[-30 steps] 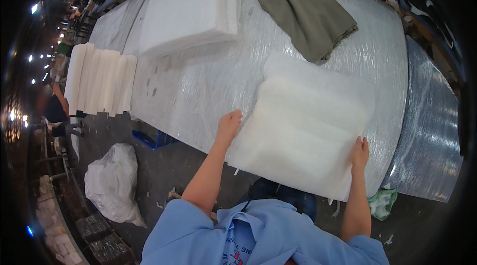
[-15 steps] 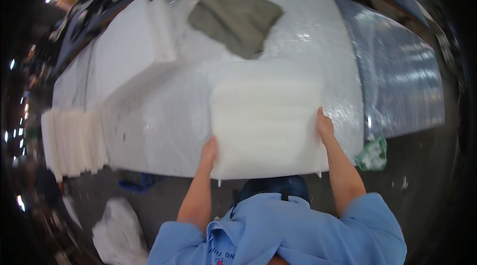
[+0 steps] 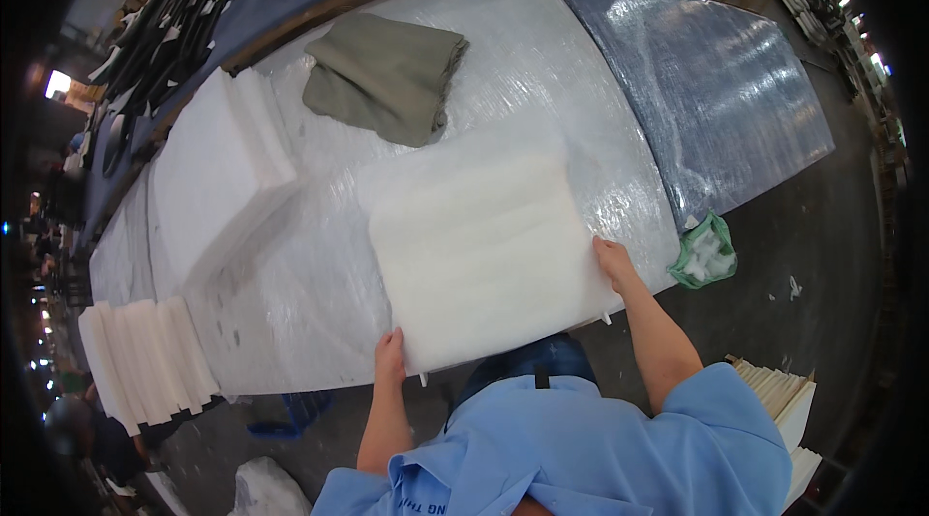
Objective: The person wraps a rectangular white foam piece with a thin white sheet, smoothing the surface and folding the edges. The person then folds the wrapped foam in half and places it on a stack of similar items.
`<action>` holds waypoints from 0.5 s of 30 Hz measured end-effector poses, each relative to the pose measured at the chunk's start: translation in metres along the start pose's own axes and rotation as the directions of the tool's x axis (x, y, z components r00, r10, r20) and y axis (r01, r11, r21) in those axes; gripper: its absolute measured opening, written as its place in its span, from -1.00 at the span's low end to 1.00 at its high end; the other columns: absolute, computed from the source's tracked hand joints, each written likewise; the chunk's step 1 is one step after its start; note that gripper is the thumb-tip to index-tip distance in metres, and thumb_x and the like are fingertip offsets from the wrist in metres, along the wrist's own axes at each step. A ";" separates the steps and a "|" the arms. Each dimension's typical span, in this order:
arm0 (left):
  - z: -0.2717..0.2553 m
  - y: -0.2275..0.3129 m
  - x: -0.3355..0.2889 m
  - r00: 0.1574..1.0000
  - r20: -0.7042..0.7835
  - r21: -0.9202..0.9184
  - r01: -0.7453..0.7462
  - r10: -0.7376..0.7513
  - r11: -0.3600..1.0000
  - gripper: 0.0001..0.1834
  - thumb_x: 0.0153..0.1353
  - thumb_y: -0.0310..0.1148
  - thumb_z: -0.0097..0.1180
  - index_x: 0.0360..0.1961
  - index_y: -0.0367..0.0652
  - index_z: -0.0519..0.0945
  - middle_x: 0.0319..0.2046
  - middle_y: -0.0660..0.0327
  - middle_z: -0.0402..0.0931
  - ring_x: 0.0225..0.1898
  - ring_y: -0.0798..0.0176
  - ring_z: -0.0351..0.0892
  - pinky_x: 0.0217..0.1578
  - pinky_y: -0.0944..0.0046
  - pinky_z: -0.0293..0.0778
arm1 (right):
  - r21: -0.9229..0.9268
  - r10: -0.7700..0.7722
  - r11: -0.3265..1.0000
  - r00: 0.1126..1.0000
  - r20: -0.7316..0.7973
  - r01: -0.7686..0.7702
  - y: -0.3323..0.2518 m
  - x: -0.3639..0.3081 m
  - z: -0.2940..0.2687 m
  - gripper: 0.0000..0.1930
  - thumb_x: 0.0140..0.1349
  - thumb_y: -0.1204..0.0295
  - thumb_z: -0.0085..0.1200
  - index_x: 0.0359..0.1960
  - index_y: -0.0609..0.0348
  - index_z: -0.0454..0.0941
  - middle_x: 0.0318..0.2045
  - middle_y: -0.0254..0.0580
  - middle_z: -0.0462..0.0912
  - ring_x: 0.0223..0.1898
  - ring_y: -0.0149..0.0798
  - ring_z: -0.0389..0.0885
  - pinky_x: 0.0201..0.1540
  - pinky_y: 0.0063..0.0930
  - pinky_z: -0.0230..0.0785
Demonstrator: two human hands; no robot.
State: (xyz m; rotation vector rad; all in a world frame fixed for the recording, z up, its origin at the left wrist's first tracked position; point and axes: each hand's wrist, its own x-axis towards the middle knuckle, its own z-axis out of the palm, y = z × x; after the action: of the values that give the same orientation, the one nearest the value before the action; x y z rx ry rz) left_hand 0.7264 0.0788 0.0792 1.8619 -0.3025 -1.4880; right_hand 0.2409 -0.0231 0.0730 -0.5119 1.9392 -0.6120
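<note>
A square pad of white wadding lies flat at the near edge of a plastic-covered table. My left hand grips its near left corner. My right hand holds the pad's right edge. A folded olive-green cloth rests farther back on the table, apart from the pad.
A tall stack of white wadding sheets sits at the left. Folded white pieces hang at the table's left end. A green bag hangs off the table's edge by my right arm. Cream boards stand at the lower right.
The view has swung across the table. The pad now lies squarely in front of me, and both hands have stayed on its near edges.
</note>
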 end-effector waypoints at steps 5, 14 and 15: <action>0.011 -0.009 0.006 0.961 -0.131 0.288 -0.197 0.242 0.937 -0.70 0.51 -0.27 0.03 -0.22 -0.33 0.60 -0.39 0.16 0.59 -0.33 0.25 0.49 -0.25 0.15 0.44 | 0.052 -0.127 0.990 0.992 -0.028 0.128 0.020 0.012 0.013 -0.65 0.42 0.18 0.17 -0.27 0.29 0.69 -0.44 -0.32 0.64 -0.40 -0.41 0.48 -0.29 -0.40 0.36; 0.015 -0.012 0.015 0.895 -0.097 0.629 -0.283 0.434 0.724 -0.73 0.47 -0.31 0.01 -0.23 -0.33 0.58 -0.41 -0.06 0.59 -0.37 -0.03 0.55 -0.23 0.01 0.46 | -0.174 -0.279 0.950 0.954 -0.111 0.258 0.023 0.021 0.021 -0.73 0.39 0.28 0.20 -0.30 0.29 0.72 -0.53 -0.35 0.62 -0.46 -0.44 0.47 -0.34 -0.43 0.34; 0.011 -0.006 0.014 0.905 -0.096 0.644 -0.261 0.414 0.720 -0.74 0.46 -0.30 0.02 -0.19 -0.31 0.60 -0.39 -0.03 0.61 -0.35 0.00 0.57 -0.23 0.04 0.48 | -0.203 -0.273 0.947 0.957 -0.099 0.250 0.020 0.019 0.015 -0.73 0.39 0.28 0.20 -0.27 0.29 0.72 -0.52 -0.34 0.64 -0.45 -0.44 0.49 -0.34 -0.43 0.35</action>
State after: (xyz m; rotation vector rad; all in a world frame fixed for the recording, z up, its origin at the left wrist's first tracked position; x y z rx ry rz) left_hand 0.7193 0.0709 0.0634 2.2974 -1.0714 -0.9473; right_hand 0.2453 -0.0220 0.0420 -0.8803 2.0780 -0.6440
